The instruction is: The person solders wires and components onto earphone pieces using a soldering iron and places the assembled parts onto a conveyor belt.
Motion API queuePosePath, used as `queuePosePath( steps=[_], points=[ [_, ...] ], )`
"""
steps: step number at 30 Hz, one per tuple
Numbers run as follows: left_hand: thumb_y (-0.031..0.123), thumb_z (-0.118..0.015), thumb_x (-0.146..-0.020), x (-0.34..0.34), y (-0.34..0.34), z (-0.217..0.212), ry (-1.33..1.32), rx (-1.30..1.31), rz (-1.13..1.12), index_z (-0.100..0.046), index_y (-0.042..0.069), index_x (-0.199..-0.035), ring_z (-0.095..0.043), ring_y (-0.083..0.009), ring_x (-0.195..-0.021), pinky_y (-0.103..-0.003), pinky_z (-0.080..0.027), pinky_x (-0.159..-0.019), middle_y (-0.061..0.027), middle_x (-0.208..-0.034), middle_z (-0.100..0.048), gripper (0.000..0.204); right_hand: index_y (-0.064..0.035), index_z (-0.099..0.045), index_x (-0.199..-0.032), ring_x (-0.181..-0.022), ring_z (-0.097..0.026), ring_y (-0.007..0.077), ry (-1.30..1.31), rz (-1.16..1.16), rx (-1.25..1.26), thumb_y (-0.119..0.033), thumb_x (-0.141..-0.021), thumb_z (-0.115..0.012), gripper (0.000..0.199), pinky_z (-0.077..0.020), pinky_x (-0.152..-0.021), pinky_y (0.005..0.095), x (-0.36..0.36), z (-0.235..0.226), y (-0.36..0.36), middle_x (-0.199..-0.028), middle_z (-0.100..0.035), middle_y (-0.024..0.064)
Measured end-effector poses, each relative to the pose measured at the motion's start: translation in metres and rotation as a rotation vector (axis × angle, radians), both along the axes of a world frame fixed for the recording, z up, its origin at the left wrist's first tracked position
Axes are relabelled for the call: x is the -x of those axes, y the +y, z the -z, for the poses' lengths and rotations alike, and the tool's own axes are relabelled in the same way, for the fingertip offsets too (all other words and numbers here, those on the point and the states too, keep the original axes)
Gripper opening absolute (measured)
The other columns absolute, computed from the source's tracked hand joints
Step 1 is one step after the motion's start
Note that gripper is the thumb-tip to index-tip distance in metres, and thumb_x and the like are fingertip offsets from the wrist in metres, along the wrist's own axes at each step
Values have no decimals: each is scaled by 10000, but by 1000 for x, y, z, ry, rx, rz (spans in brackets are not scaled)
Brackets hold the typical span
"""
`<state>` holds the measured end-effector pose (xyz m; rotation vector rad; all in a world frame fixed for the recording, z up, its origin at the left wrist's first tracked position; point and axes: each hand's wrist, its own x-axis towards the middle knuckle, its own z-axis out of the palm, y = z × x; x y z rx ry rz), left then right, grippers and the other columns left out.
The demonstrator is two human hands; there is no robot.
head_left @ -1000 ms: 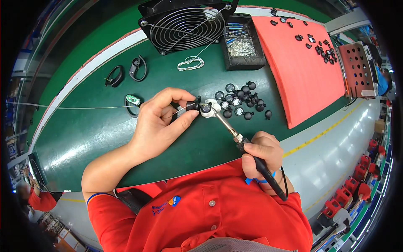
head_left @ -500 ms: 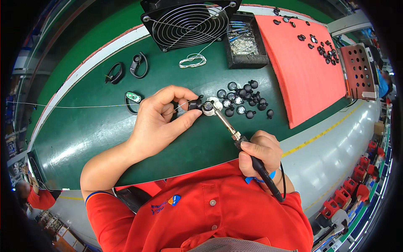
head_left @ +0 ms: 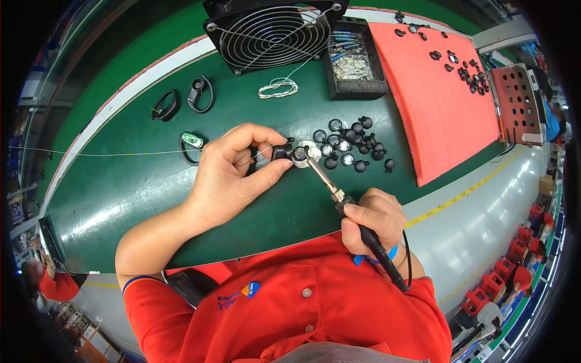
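Between its thumb and fingers, my left hand pinches a small black earphone housing. A thin wire runs from the left edge of the view to that hand, and a short end shows at its fingertips. Touching or close beside the housing is a small round black piece in a white holder. My right hand grips a soldering iron by its black handle. The iron's metal tip points up and left at the round piece; exact contact is too small to tell.
Several small black round parts lie right of the holder. Behind stand a black fan and a black box beside a coiled wire. Earhook pieces lie at left. A pink foam sheet bears more parts.
My right hand and the soldering iron have shifted slightly left, with the tip still at the round piece. The left hand keeps its pinch almost unmoved.
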<state>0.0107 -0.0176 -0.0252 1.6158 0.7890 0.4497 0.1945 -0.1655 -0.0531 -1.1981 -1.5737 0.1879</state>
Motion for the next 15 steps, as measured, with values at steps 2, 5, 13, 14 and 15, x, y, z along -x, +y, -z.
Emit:
queuePosePath(
  steps=[2,5,13,14,15],
  points=[
    [-14,-693,-777,0,1,0,22,-11,3,-586,34,-1034,-303,45,-507,-137,-230,-467,56,-801,-491,282,-26,-613,-909,-422,-419,157,-1,4,-8,-104,-774,-661,163,-327,-397,267,0,1,0,-547,-480,30],
    [26,-723,-750,-1,-1,2,-30,2,-45,-617,48,-988,-261,18,-524,-174,-205,-431,48,-811,-506,262,-22,-610,-911,-422,-419,157,-18,-7,9,-100,-773,-661,166,-328,-396,267,-1,-1,1,-547,-483,31],
    [13,-717,-759,-1,0,1,1,-11,-22,-602,44,-1007,-279,30,-520,-154,-215,-448,51,-809,-497,275,-20,-600,-932,-423,-411,152,-18,-7,-2,-100,-783,-655,178,-326,-399,268,-2,-1,-1,-548,-470,29],
    [-3,-708,-770,-1,0,1,13,-12,-7,-589,45,-1024,-296,44,-517,-132,-225,-464,55,-809,-489,284,-20,-595,-939,-423,-407,151,-9,-2,-13,-106,-789,-653,182,-325,-399,269,-2,-1,-1,-547,-465,30],
    [-3,-708,-770,-1,0,1,12,-13,-7,-589,45,-1024,-296,44,-517,-132,-225,-464,55,-809,-489,284,-20,-595,-939,-423,-407,151,-10,-2,-14,-106,-789,-653,182,-325,-399,269,-2,-1,-2,-547,-465,30]
  ],
)
